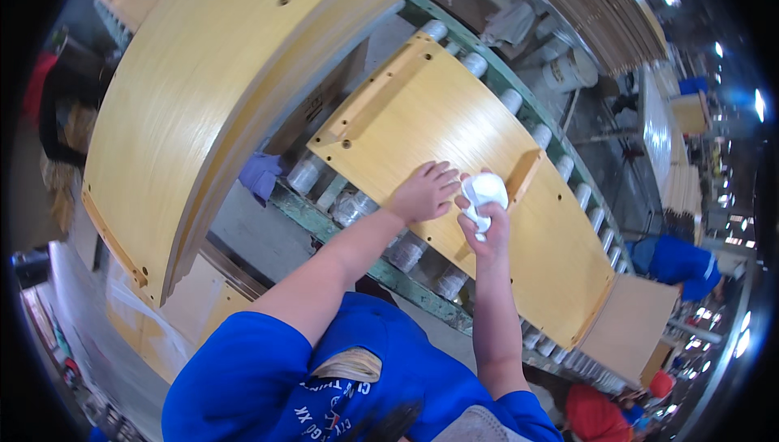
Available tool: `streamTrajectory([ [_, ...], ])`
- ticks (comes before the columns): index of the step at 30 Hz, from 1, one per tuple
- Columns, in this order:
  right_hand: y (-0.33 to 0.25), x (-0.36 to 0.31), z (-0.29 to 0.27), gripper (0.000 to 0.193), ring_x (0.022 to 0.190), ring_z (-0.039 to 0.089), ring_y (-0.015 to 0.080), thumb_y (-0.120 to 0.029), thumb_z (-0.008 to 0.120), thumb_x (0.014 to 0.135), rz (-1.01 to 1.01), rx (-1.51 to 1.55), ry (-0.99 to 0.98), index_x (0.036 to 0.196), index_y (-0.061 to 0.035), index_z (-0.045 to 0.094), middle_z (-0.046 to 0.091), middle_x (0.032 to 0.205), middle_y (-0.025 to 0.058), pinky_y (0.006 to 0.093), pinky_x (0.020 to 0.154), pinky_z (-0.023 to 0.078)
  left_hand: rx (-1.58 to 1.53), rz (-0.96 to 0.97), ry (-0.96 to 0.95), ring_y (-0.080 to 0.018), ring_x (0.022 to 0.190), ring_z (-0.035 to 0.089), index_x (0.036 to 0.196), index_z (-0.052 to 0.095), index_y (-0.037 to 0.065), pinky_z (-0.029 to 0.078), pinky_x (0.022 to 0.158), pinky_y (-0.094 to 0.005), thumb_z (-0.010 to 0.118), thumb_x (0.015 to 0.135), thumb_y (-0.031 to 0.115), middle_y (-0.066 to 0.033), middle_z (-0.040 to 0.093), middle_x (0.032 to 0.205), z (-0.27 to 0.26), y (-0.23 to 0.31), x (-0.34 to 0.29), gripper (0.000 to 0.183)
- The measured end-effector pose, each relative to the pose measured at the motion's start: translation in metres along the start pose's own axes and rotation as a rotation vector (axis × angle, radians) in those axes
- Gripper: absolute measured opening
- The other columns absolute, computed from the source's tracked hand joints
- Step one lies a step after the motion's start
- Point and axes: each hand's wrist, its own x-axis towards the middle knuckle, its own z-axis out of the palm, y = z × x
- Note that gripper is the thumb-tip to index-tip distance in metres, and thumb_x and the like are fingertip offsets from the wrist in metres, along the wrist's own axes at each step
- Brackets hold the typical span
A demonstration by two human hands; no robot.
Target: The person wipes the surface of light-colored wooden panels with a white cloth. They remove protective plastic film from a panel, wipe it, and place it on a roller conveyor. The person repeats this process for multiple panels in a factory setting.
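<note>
A light yellow wooden panel [454, 109] with drilled holes and narrow wooden strips lies flat in front of me on a roller conveyor. My right hand [491, 231] is closed around a crumpled white cloth [485, 192], held at the panel's middle near one wooden strip [526, 176]. Just left of it, my left hand [423, 192] has its fingers stretched out over the panel's surface and holds nothing. Whether the left palm presses on the wood I cannot tell.
The conveyor's wrapped rollers [355, 208] and green rail [324, 227] show beside the panel. Large stacked yellow panels [187, 109] rise at left. A purple cloth [260, 176] hangs by the rail. A cardboard sheet [629, 324] meets the panel's right end. Other people in blue [686, 268] and red [596, 414] are at right.
</note>
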Motion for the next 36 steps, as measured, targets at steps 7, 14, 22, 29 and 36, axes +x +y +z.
streamTrajectory([
  [7, 0.054, 0.127, 0.105, 0.040, 0.068, 0.056, 0.0153, -0.018, 0.066, 0.081, 0.038, -0.906, 0.085, 0.118, -0.0067, 0.052, 0.060, 0.092, 0.0087, 0.0228, 0.047, 0.043, -0.224, -0.138, -0.423, -0.0244, 0.117, 0.045, 0.107, 0.059, 0.009, 0.027, 0.105, -0.0442, 0.049, 0.085, 0.032, -0.0043, 0.060, 0.110, -0.004, -0.012, 0.001, 0.034],
  [14, 0.107, 0.188, 0.162, 0.036, 0.080, 0.062, 0.0129, -0.019, 0.076, 0.072, -0.068, -1.674, -0.263, 0.100, -0.0005, 0.062, 0.065, 0.085, 0.0068, 0.0266, 0.070, 0.048, -0.102, -0.082, -0.198, -0.0259, 0.130, 0.032, 0.124, 0.052, 0.008, 0.016, 0.110, -0.0460, 0.043, 0.088, 0.031, -0.0083, 0.047, 0.132, 0.015, -0.018, -0.006, 0.043],
  [22, 0.142, 0.211, 0.174, 0.031, 0.074, 0.064, 0.0213, -0.022, 0.073, 0.073, 0.080, -1.994, -0.430, 0.095, -0.0033, 0.062, 0.065, 0.084, 0.0115, 0.0311, 0.067, 0.050, -0.198, -0.201, -0.142, -0.0265, 0.132, 0.031, 0.124, 0.051, 0.004, 0.012, 0.112, -0.0453, 0.041, 0.087, 0.024, -0.0091, 0.045, 0.135, 0.031, -0.017, -0.007, 0.043],
  [29, 0.159, 0.220, 0.172, 0.029, 0.076, 0.062, 0.0326, -0.026, 0.069, 0.071, -0.161, -2.326, -0.589, 0.087, -0.0039, 0.062, 0.062, 0.082, 0.0167, 0.0408, 0.069, 0.050, -0.440, -0.258, -0.214, -0.0247, 0.132, 0.033, 0.131, 0.044, 0.002, 0.016, 0.111, -0.0442, 0.037, 0.090, 0.020, -0.0108, 0.040, 0.140, 0.028, -0.017, -0.005, 0.045],
  [36, 0.155, 0.220, 0.166, 0.031, 0.081, 0.062, 0.0342, -0.027, 0.068, 0.072, -0.048, -2.361, -0.519, 0.093, -0.0050, 0.063, 0.062, 0.085, 0.0188, 0.0414, 0.073, 0.050, -0.709, -0.337, -0.328, -0.0251, 0.136, 0.026, 0.134, 0.040, 0.001, 0.015, 0.112, -0.0447, 0.031, 0.093, 0.017, -0.0117, 0.037, 0.142, 0.006, -0.016, 0.000, 0.046],
])
